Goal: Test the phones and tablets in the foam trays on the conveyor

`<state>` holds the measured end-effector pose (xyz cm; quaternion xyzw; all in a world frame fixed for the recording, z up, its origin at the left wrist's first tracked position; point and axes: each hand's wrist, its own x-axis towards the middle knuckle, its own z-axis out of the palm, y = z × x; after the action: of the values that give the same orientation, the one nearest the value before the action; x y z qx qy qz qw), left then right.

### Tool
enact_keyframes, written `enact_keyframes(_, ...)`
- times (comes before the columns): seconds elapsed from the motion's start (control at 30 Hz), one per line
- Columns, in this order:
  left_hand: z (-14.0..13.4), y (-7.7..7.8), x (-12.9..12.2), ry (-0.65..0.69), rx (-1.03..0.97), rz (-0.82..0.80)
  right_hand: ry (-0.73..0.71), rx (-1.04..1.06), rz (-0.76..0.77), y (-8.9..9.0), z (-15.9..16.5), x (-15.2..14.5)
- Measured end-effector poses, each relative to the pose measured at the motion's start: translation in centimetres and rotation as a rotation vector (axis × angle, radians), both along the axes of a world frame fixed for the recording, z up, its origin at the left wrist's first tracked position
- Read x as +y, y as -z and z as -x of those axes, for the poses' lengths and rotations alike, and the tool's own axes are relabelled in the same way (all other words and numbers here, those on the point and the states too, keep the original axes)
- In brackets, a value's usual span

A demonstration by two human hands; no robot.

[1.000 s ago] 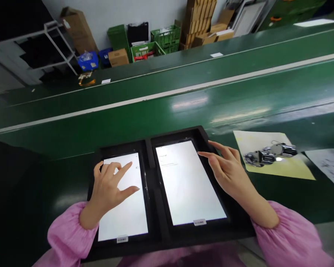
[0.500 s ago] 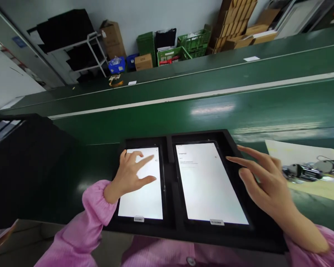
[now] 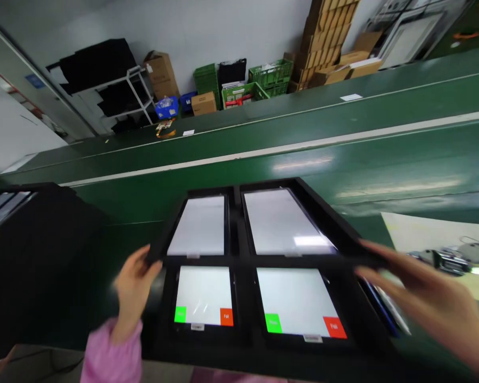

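My left hand (image 3: 134, 284) is closed on the left edge of a black two-slot tray (image 3: 241, 260). My right hand (image 3: 419, 298), smeared by motion, grips the same tray's right edge. In this tray lie a left tablet (image 3: 199, 226) and a right tablet (image 3: 285, 221) with pale screens. The tray is tilted, its near side raised above a second black tray (image 3: 245, 319). There, a lower left tablet (image 3: 203, 292) and a lower right tablet (image 3: 297, 298) show white screens with green and red corner squares; the red ones read "Fail".
A black stack of trays (image 3: 43, 260) stands at the left. On the right, metal parts (image 3: 443, 260) rest on a pale sheet (image 3: 407, 229). Behind the green bench (image 3: 175, 205) are green crates (image 3: 269, 74) and cardboard boxes (image 3: 203, 103).
Both hands have left the screens area and taken hold of the upper tray's sides. Its near side has risen, uncovering the tray and tablets beneath.
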<state>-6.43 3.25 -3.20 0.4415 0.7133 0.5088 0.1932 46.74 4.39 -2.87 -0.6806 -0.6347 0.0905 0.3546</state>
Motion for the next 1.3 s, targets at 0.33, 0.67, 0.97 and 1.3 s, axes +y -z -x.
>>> enact_keyframes(0.33,-2.4,-1.4,16.2,0.323,0.180,-0.045,-0.200,-0.038,-0.056,0.2,5.1,14.5)
enact_keyframes(0.67,-8.7,-2.1,10.7,0.684,0.699,0.113,-0.282,-0.189,0.059,1.9,5.8,10.9)
enact_keyframes(0.97,-8.8,-0.8,13.8,0.468,0.822,0.292,-0.281,-0.158,0.047,2.1,5.9,12.5)
enact_keyframes(1.3,-14.4,-1.8,-4.1,1.220,0.776,-0.319,-1.090,0.129,0.042,-1.9,7.3,-7.9)
